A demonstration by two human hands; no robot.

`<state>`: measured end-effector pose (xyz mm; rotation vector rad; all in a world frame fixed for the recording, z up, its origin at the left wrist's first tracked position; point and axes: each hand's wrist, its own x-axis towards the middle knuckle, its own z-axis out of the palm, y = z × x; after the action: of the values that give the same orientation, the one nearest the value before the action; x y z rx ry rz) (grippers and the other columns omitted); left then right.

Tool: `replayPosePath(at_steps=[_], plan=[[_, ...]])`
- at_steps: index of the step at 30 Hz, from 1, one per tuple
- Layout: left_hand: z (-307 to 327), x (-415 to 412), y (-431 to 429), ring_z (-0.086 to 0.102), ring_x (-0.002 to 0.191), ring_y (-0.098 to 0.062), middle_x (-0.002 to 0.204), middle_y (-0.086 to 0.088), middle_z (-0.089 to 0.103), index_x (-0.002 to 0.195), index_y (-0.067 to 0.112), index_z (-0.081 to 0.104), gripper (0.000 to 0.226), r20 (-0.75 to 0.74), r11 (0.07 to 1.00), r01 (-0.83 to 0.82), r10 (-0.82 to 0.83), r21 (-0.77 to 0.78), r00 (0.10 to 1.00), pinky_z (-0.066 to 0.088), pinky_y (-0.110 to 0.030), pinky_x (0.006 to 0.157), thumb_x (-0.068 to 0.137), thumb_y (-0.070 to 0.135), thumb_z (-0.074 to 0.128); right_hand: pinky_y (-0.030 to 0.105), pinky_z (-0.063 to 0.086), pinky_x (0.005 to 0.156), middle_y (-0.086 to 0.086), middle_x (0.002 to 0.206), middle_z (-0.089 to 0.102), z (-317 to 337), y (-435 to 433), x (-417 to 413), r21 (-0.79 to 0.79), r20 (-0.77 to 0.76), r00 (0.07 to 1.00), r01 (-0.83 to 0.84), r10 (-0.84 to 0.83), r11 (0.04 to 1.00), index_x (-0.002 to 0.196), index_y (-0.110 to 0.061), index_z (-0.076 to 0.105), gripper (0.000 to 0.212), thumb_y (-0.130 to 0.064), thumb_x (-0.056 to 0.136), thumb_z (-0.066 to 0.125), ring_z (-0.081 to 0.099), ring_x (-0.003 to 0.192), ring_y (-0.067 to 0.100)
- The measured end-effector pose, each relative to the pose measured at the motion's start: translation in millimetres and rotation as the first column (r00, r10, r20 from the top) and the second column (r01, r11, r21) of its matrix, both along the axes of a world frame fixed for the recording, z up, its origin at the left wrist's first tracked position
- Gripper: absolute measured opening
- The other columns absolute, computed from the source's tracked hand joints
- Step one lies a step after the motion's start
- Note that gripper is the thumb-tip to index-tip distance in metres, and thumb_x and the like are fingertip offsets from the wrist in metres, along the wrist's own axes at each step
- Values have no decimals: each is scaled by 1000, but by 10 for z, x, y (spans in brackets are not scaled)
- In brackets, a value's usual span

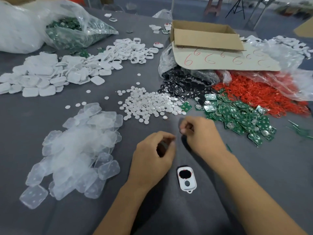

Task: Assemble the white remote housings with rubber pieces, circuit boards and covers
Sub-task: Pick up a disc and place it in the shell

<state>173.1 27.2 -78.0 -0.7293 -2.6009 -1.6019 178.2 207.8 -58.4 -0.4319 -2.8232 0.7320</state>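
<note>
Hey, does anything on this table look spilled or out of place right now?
Yes. Black round pieces spill out of the clear bag beneath the cardboard sheet and mix into the white discs and green circuit boards where the piles meet. A few stray discs lie apart from their pile.

The grey table cover [50,221] is matt cloth. The white oblong plastic remote housing [190,180] looks smooth and glossy. The translucent square rubber pads [76,150] look frosted, and the green circuit boards [237,116] carry shiny metal. The brown cardboard box [206,38] is matt, and the clear plastic bag [94,26] is crinkled and glossy.
</note>
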Motion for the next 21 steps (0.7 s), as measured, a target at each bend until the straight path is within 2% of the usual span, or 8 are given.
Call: replayPosePath(at_steps=[1, 4, 5, 7, 11, 16, 19, 21], plan=[[3, 36, -38, 66, 89, -4, 93, 22, 69, 103, 34, 71, 16, 15, 997, 68, -68, -26, 998, 53, -23, 79, 87, 38, 69, 19, 40, 62, -11, 69, 64, 3, 43, 148, -4, -5, 999, 36, -36, 999, 71, -26, 62, 31, 4, 77, 64, 56, 63, 1], [-9, 168, -129, 59, 99, -6, 94, 26, 68, 105, 41, 71, 27, 11, 976, 190, -190, -104, 982, 46, -20, 86, 80, 53, 70, 6, 36, 58, -17, 64, 61, -5, 127, 617, -8, -45, 989, 140, -141, 990, 74, -23, 65, 31, 7, 77, 67, 56, 62, -3], [-15, 204, -138, 56, 100, -6, 92, 25, 68, 105, 42, 72, 28, -13, 969, 206, -210, -136, 978, 45, -21, 87, 79, 54, 72, 7, 37, 60, -18, 65, 61, -19, 139, 755, 0, -52, 986, 161, -161, 987, 75, -24, 66, 32, 8, 77, 68, 56, 62, -4], [-14, 253, -133, 52, 99, -4, 89, 24, 67, 102, 43, 75, 24, -57, 955, 213, -229, -204, 972, 43, -24, 90, 79, 52, 76, 20, 44, 63, -16, 69, 64, -52, 149, 972, 11, -60, 981, 183, -182, 983, 77, -26, 66, 34, 8, 78, 69, 58, 65, 3], [38, 259, -107, 48, 98, -2, 86, 25, 66, 92, 45, 75, 13, 30, 941, 234, -234, -244, 972, 40, -26, 91, 80, 48, 77, 28, 46, 64, -13, 71, 65, -87, 151, 1149, 10, -104, 974, 203, -201, 979, 79, -24, 68, 28, 4, 80, 72, 59, 67, 10], [124, 235, -32, 47, 99, 0, 80, 27, 68, 82, 44, 76, 7, 218, 943, 238, -188, -233, 958, 40, -23, 88, 77, 41, 80, 26, 44, 65, -11, 71, 67, -117, 141, 1216, -61, -116, 953, 275, -280, 960, 77, -23, 70, 21, -4, 80, 78, 63, 69, 13], [116, 232, 13, 50, 100, 0, 76, 22, 69, 77, 45, 77, 9, 259, 955, 199, -140, -220, 956, 39, -18, 83, 75, 38, 82, 25, 42, 64, -13, 68, 67, -117, 146, 1225, -89, -101, 942, 310, -319, 946, 74, -23, 69, 19, -9, 79, 80, 63, 69, 11], [86, 252, 23, 45, 100, 3, 78, 21, 69, 79, 48, 76, 9, 252, 957, 174, -113, -233, 961, 34, -14, 81, 76, 41, 81, 26, 44, 64, -13, 67, 66, -115, 156, 1216, -89, -92, 947, 299, -307, 950, 74, -23, 69, 19, -8, 80, 80, 62, 68, 11]])
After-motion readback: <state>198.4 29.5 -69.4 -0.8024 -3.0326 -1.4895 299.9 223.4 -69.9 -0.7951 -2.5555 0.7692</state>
